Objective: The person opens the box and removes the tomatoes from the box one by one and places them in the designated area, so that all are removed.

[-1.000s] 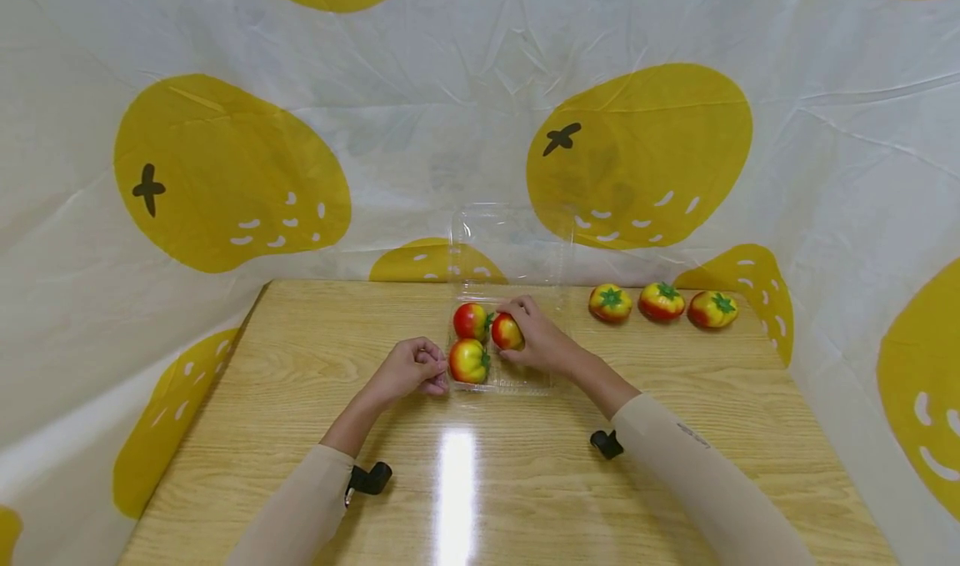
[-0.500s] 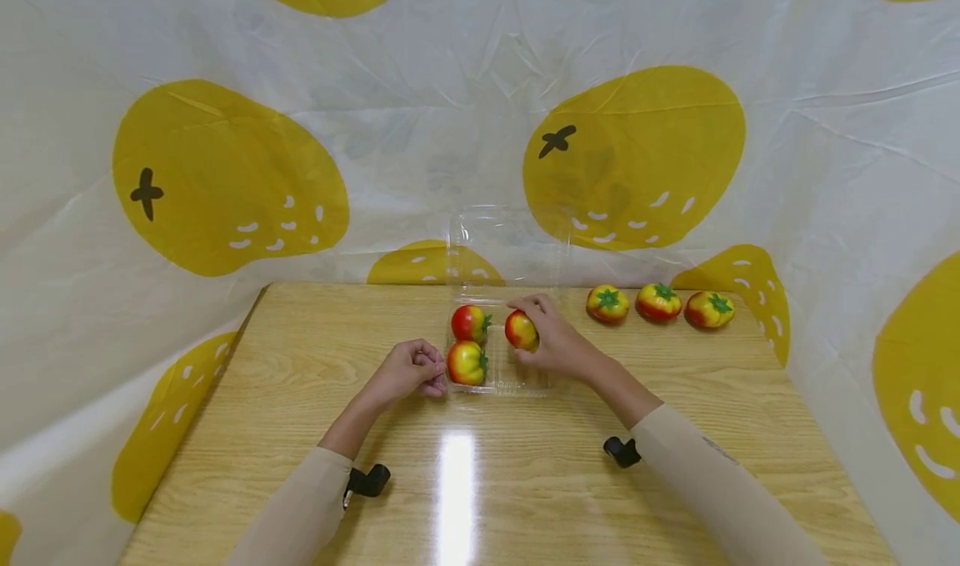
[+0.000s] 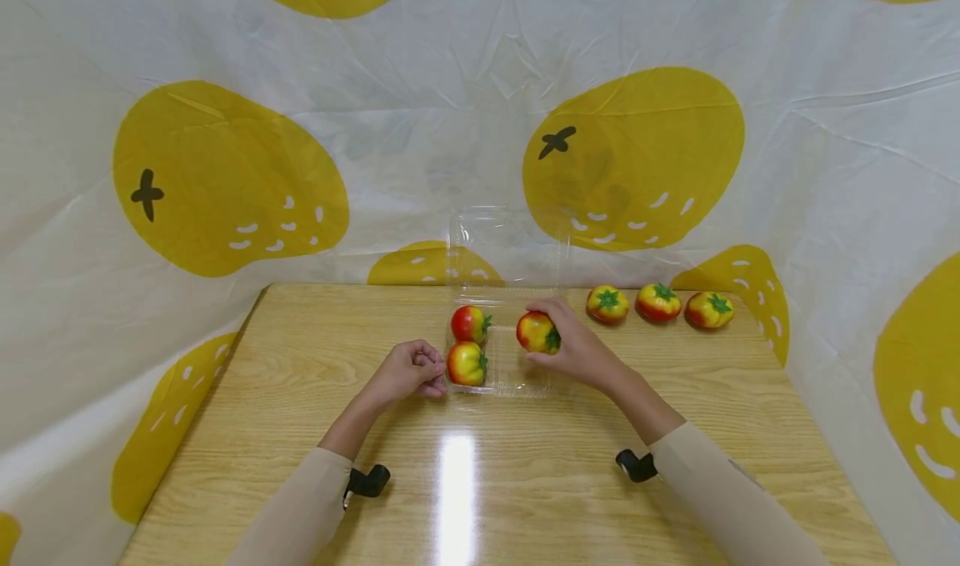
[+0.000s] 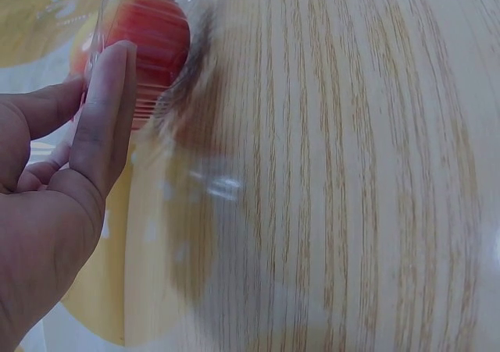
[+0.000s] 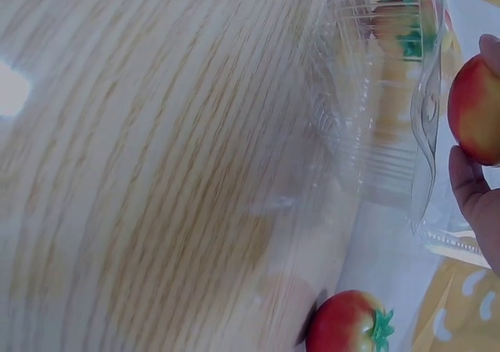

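Note:
A clear plastic clamshell box (image 3: 517,388) stands with its lid raised at the back of the table. Two red-and-yellow toy tomatoes (image 3: 467,363) lie in its left half, one behind the other. My left hand (image 3: 411,369) pinches the box's left wall; in the left wrist view its fingers (image 4: 98,122) lie along the outside of the plastic. My right hand (image 3: 573,345) grips another toy tomato (image 3: 536,333), thumb and fingers on opposite sides, over the box's right half. In the right wrist view this tomato (image 5: 475,114) is above the box's rim.
Three more toy tomatoes (image 3: 658,303) sit in a row at the back right of the wooden table (image 3: 337,316). A white cloth with yellow fruit prints (image 3: 420,157) hangs close behind the table and at both sides.
My right hand has moved right with its tomato, away from the two in the left half, and the tomato has turned to show its green top. My left hand stays at the box.

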Available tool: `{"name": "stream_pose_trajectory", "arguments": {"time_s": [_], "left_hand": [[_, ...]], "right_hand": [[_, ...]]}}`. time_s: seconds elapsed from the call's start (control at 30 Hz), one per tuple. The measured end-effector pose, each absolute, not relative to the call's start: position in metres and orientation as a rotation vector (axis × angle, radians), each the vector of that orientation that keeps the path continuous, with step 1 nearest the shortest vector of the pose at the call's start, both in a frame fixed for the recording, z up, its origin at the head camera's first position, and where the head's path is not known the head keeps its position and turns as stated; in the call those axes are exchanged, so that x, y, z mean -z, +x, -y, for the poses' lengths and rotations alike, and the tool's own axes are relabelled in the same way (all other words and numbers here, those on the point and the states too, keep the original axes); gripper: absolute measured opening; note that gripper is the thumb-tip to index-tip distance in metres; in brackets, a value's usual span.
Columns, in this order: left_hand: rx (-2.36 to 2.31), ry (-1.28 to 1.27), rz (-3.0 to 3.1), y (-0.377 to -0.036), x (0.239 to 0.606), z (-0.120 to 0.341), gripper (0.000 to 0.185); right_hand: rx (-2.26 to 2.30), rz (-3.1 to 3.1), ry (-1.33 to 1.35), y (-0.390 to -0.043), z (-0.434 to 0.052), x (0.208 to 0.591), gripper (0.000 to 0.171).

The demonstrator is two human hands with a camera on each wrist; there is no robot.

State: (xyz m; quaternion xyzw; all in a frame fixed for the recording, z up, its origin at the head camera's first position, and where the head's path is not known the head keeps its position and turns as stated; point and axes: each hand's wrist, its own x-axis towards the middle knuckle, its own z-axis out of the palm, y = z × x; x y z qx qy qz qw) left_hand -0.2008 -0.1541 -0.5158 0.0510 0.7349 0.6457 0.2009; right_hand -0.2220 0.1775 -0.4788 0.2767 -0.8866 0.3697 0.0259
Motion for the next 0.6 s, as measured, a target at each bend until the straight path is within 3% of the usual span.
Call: {"name": "stream_pose_trajectory", "arguments": {"time_s": [0.6], "left_hand": [[-1.778,0.127,-2.076,-0.201,0.515,0.154,0.016]], "right_hand": [[-1.104,2.749,0.703,-0.206,-0.22,0.473,0.077]]}}
